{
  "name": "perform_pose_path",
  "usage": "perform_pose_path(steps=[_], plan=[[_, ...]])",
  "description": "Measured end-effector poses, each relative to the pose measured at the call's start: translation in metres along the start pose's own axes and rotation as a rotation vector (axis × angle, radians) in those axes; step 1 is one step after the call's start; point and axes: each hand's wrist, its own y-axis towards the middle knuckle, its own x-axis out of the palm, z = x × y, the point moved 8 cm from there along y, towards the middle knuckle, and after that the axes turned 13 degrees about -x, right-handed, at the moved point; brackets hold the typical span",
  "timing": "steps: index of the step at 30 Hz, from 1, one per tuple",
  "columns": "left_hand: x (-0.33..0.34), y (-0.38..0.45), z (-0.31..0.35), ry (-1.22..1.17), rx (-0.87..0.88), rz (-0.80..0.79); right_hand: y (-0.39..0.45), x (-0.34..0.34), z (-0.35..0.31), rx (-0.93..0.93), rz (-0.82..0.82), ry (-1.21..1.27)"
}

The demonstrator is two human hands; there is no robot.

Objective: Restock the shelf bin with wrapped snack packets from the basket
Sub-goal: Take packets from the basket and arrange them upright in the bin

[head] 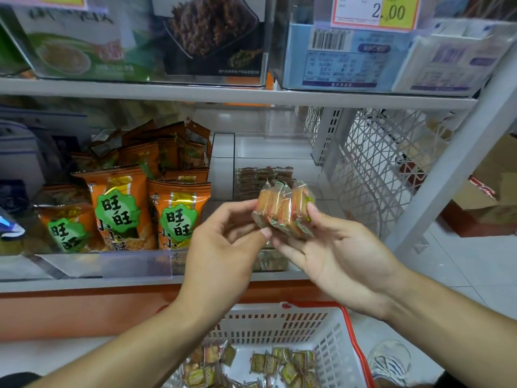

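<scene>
Both hands hold a small stack of clear-wrapped snack packets (284, 210) in front of the shelf. My left hand (223, 242) pinches the stack's left side with fingertips. My right hand (333, 247) cradles it from below and the right, thumb against its right edge. Just behind the stack stands the clear shelf bin (275, 148), with a low layer of similar packets (263, 177) at its bottom. Below, the white basket with a red rim (333, 351) holds several loose wrapped packets (279, 365).
Orange snack bags (126, 203) fill the bin to the left. Boxed goods and a price tag reading 2.00 (375, 9) sit on the shelf above. A white lattice side panel (375, 169) and a shelf post (458, 163) stand to the right. A shoe (391, 359) is beside the basket.
</scene>
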Motion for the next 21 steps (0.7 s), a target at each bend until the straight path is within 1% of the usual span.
perform_pose_path(steps=[2,5,7,9,14,18,20,21], plan=[[0.004,-0.004,-0.003,-0.014,-0.001,-0.011,0.000,-0.002,0.001,0.011,0.009,-0.016],[0.007,-0.004,-0.006,0.053,0.008,0.004,0.000,-0.008,0.003,0.021,0.006,-0.083],[0.008,-0.002,-0.009,0.086,-0.039,0.027,0.001,-0.012,0.006,0.025,0.000,-0.169],[0.010,0.000,-0.009,0.113,-0.061,0.032,0.002,-0.013,0.008,0.031,-0.025,-0.203],[0.008,0.005,0.005,0.247,0.047,0.030,0.006,-0.012,-0.004,0.115,-0.139,-0.141],[0.009,0.006,0.005,0.319,0.034,0.031,0.011,-0.020,-0.012,0.121,-0.228,-0.229],[0.008,0.007,0.006,0.381,0.053,0.050,0.017,-0.025,-0.015,0.104,-0.227,-0.273],[0.008,0.008,0.005,0.436,0.067,0.069,0.023,-0.028,-0.019,0.078,-0.200,-0.290]])
